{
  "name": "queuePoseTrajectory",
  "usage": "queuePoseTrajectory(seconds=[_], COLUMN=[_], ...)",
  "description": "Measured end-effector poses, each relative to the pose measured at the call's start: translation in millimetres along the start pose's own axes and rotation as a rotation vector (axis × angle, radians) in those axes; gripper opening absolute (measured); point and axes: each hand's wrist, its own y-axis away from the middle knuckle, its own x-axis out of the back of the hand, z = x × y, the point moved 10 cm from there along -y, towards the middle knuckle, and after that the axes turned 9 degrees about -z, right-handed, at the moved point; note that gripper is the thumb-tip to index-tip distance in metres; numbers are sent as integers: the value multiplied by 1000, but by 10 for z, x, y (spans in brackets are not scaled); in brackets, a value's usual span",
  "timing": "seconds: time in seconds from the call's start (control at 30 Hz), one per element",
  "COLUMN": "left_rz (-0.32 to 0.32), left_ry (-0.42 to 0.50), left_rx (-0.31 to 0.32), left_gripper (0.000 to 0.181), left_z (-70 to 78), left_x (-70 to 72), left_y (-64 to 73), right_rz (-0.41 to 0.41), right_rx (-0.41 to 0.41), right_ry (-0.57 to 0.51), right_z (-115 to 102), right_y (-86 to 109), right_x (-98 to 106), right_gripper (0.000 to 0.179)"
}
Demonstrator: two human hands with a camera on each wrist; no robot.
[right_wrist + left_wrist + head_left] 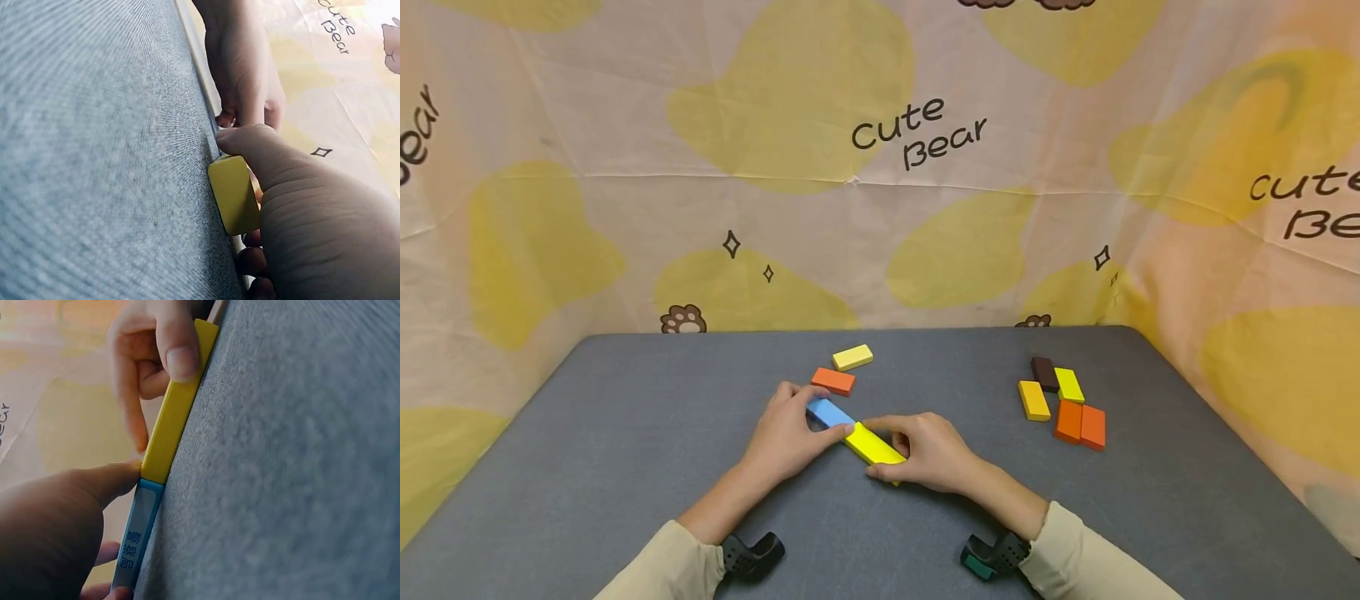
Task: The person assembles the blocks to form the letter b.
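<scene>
On the grey table a blue block (831, 412) and a bright yellow block (874, 445) lie end to end in one slanting row. My left hand (790, 429) holds the blue block between its fingers at the far end and its thumb near the joint. The yellow block's near end is gripped by my right hand (928, 450), thumb on the near side, index finger stretched toward the joint. In the left wrist view, dark printed characters show on the blue block (134, 534). The right wrist view shows the yellow block's end face (234, 197) beside my thumb.
Just beyond my left hand lie an orange block (833, 382) and a pale yellow block (853, 357). At the right is a group with a dark brown block (1044, 374), a lime block (1069, 385), an amber block (1033, 401) and two orange-red blocks (1081, 424). A printed cloth (820, 250) hangs behind the table.
</scene>
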Motion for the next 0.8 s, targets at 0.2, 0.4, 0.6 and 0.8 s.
queuePoseTrajectory(seconds=[0.2,0.4,0.6,0.8], left_rz=[19,16,-7,-28], left_ry=[29,46,56,65], left_rx=[-31,-46,-40,-47], left_gripper=[58,56,55,53], left_z=[16,31,30,34], left_x=[-30,-51,-72,-91], left_y=[-10,-24,-37,-55], right_rz=[-27,-62,-84,-48], right_rx=[17,54,84,74], right_ry=[20,59,-42,1], right_z=[-8,-24,-6,-9], right_y=[-7,-12,-11,-17], right_x=[-37,-72,-75,-43], right_gripper=[59,54,43,41])
